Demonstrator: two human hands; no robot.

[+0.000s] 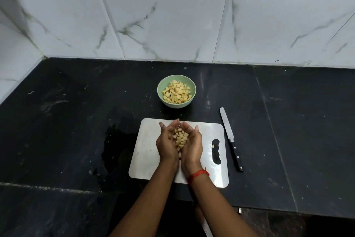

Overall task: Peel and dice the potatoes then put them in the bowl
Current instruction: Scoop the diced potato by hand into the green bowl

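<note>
Head camera shows me the potato cubes (180, 138) in a small pile in the hollow between two palms, above the middle of the cutting board (148, 152). The left hand (166, 143) and the right hand (193, 143) are pressed side by side, palms up, with the fingers curved upward round the pile. Both hands hold the cubes together as one scoop. A cube or two sits low near the wrists, and I judge these could slip out through the seam between the hands.

The relation that matters for the coming move is this: the bowl (173, 105) stands straight ahead of the fingertips, beyond the far edge of the board, near it but not touching. The long axis of the scoop, from wrist to fingertips, points almost exactly at the bowl. Neither hand is clearly nearer to it. I judge the next move is to carry the scoop forward over the rim and then part the hands. The bowl already carries a heap (176, 91) of diced potato close to its rim, so I think the tipping should be gentle.

Further out, the knife (231, 138) lies on the black counter (57, 121) to the right of the board, blade pointing away and well apart from the hands. A small pale piece (213, 146) lies in the handle hole of the board. A wet patch (115, 140) lies beside the left edge of the board.
</note>
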